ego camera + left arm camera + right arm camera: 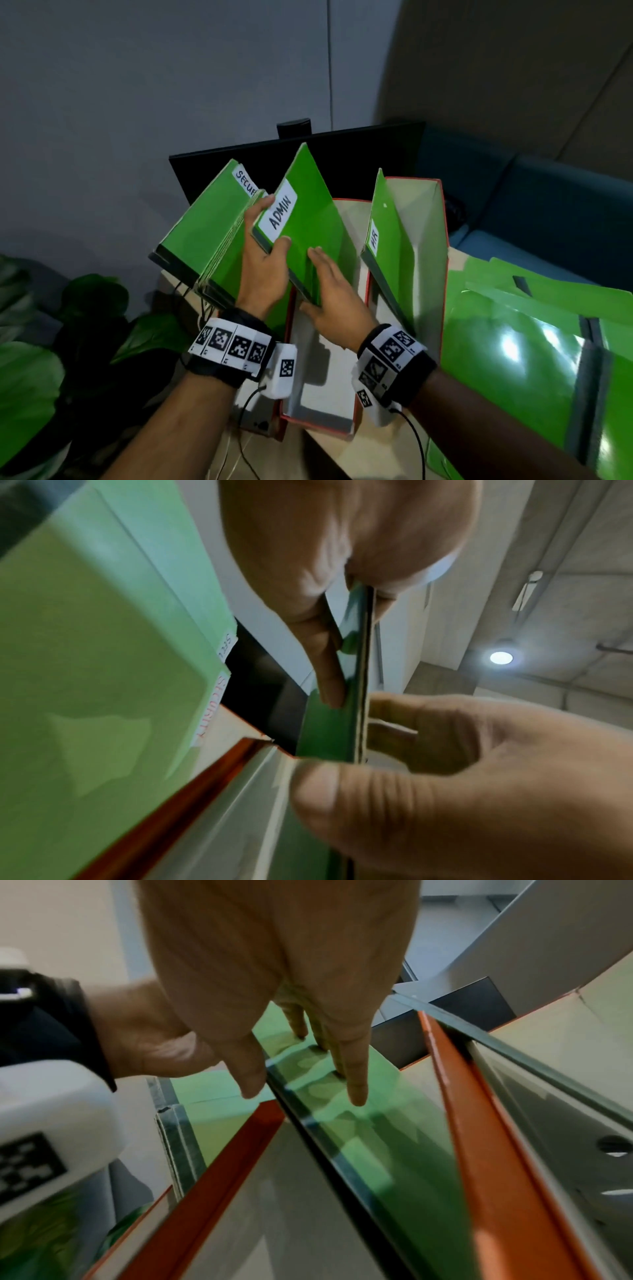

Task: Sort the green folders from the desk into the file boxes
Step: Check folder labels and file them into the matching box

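Three red-edged file boxes stand side by side. The left one holds green folders labelled SECURITY [209, 222]. The right box [424, 240] holds one labelled HR [387, 240]. In the middle box [318, 387] stands the ADMIN folder [315, 209], tilted left. My left hand [275, 221] grips its near top corner, thumb on the front and fingers behind; the left wrist view shows this pinch on the folder's edge [359, 696]. My right hand [329, 284] lies with straight fingers [356, 1091] flat on the folder's right face [394, 1150], thumb left of its dark edge.
A heap of loose green folders [531, 342] lies on the desk to the right. A black monitor [359, 150] stands right behind the boxes. Plant leaves [92, 301] fill the lower left, a blue sofa [548, 205] the far right. Cables hang at the desk's front edge.
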